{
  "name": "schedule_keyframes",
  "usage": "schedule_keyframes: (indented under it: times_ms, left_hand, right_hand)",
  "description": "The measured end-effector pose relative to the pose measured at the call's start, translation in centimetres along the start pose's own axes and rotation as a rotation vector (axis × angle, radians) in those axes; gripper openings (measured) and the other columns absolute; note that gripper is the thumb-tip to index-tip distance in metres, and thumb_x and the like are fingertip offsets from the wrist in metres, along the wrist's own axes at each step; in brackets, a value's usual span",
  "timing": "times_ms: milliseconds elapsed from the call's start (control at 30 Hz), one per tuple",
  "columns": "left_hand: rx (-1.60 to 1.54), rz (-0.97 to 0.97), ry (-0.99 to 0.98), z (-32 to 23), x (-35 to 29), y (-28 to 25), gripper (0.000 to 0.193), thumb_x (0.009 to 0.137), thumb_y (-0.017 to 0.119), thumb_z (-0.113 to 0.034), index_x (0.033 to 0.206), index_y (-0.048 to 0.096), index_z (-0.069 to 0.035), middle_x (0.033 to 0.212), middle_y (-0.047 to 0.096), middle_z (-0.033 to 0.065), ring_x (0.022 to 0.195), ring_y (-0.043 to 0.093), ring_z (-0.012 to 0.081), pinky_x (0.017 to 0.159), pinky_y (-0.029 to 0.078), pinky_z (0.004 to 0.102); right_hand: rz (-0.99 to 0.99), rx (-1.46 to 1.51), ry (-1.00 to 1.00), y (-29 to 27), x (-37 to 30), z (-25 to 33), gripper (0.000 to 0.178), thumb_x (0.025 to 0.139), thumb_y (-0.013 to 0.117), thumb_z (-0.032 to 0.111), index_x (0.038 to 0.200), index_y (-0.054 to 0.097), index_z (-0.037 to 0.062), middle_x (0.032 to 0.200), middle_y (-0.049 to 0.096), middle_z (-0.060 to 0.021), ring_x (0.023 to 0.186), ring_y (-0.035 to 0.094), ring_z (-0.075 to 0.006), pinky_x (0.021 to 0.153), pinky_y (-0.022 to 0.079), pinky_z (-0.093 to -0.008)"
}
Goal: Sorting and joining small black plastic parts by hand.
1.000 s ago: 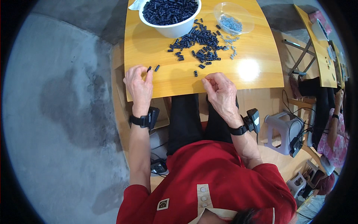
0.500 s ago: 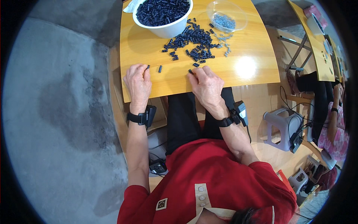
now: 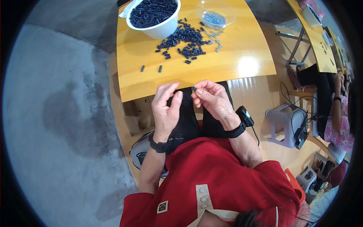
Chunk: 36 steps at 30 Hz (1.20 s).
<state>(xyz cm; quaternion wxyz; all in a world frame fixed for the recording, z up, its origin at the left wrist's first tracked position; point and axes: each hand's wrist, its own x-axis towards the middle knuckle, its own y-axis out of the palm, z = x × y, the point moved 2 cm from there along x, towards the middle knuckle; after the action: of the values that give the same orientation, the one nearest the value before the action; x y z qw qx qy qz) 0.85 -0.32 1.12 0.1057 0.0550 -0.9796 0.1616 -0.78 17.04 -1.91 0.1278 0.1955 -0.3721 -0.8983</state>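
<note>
My right hand is raised in front of the table's near edge, above my lap. Between its thumb and fingertips it pinches a small black tubular plastic piece. Close beside it, my left hand is open, thumb and fingers apart, with nothing visible in it. Two more black pieces lie apart on the tabletop beyond my hands, a left one and a right one. Farther back spreads a loose pile of black pieces.
A white bowl full of black pieces stands at the back left of the yellow table. Right of it is a clear plastic tub with small silvery parts; some lie loose. A stool and another seated person are at right.
Both hands have drawn back from the tabletop toward my body and closer together. The right hand has lifted a black piece; the left has left the pieces on the table.
</note>
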Motion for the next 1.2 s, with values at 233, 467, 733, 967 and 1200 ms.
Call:
schedule_keyframes:
  times_ms: [233,467,733,967,1200]
  left_hand:
    - [-0.190,0.087,0.074,-2.2,-0.9,2.1,0.023,0.088,0.065,0.000,0.111,0.069,0.002,0.105,0.068,0.0135,0.095,0.065,0.0199,0.083,0.051,0.0293]
    - [-0.131,0.066,0.175,-3.2,-1.2,1.9,0.020,0.086,0.068,0.005,0.105,0.070,0.002,0.102,0.069,0.0125,0.093,0.065,0.0199,0.082,0.051,0.0284]
    - [0.042,0.091,0.076,-3.4,-0.9,1.6,0.014,0.082,0.070,0.005,0.096,0.069,0.001,0.088,0.068,0.0108,0.074,0.066,0.0168,0.066,0.053,0.0279]
    - [-0.529,0.077,-0.086,-2.0,-1.4,1.8,0.016,0.086,0.066,0.008,0.102,0.068,0.004,0.100,0.066,0.0097,0.092,0.062,0.0138,0.084,0.050,0.0257]
    - [-0.567,0.095,-0.028,-2.2,-1.0,1.7,0.017,0.087,0.065,0.009,0.103,0.068,0.004,0.101,0.066,0.0102,0.092,0.062,0.0143,0.084,0.049,0.0258]
  right_hand:
    - [0.138,0.165,-0.008,0.6,-1.6,-0.1,0.017,0.096,0.063,0.009,0.109,0.063,0.0003,0.088,0.068,-0.0068,0.073,0.066,-0.0123,0.067,0.056,-0.0261]
    - [0.058,-0.093,-0.003,0.7,-2.2,0.7,0.014,0.096,0.064,0.013,0.104,0.063,0.0012,0.086,0.067,-0.0043,0.071,0.064,-0.0086,0.063,0.054,-0.0228]
    - [0.025,-0.362,-0.144,0.7,-2.3,1.4,0.017,0.098,0.061,0.014,0.105,0.065,0.0001,0.085,0.067,-0.0028,0.071,0.061,-0.0068,0.066,0.053,-0.0222]
    - [0.085,-0.191,-0.193,1.1,-2.5,1.7,0.018,0.096,0.063,0.011,0.109,0.068,-0.0003,0.088,0.069,-0.0053,0.074,0.062,-0.0085,0.070,0.054,-0.0241]
    - [0.102,-0.259,-0.267,1.7,-2.7,2.2,0.017,0.092,0.067,0.006,0.108,0.068,-0.0001,0.089,0.069,-0.0041,0.075,0.062,-0.0076,0.070,0.053,-0.0229]
